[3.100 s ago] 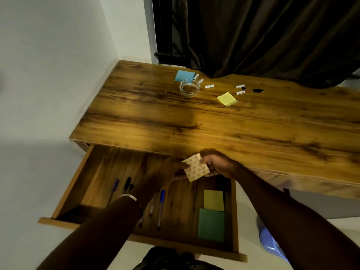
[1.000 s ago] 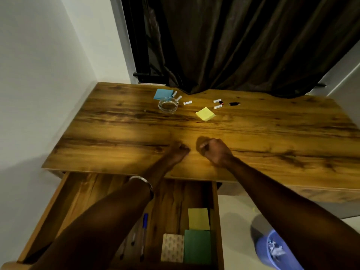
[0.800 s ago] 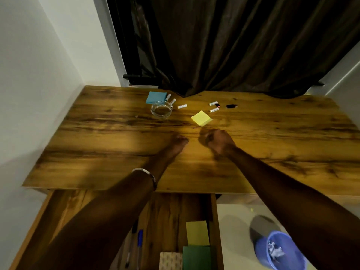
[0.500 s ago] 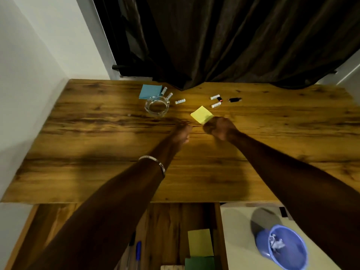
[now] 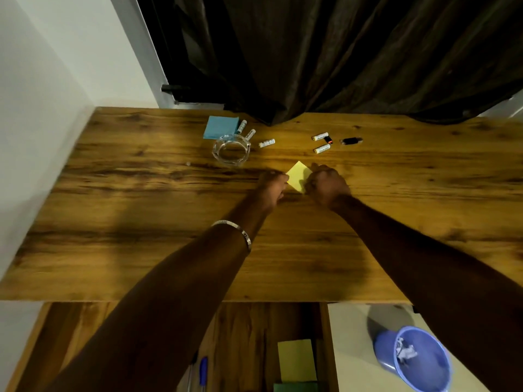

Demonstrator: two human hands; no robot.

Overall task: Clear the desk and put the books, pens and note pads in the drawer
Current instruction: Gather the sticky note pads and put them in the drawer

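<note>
Hands [image 5: 327,185] newly flanking pad [image 5: 297,175], ashtray [image 5: 231,149] near.

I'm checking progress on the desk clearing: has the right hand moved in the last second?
Yes. The right hand has gone forward across the desk, away from the open drawer, and now touches the yellow note pad short of the batteries.

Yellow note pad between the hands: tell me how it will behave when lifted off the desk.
The yellow note pad looks thin and small, so it is probably light. It lies flat on the desk, so an edge may need prying up. Being stacked paper, it will likely flex or fan if pinched at one corner.
</note>
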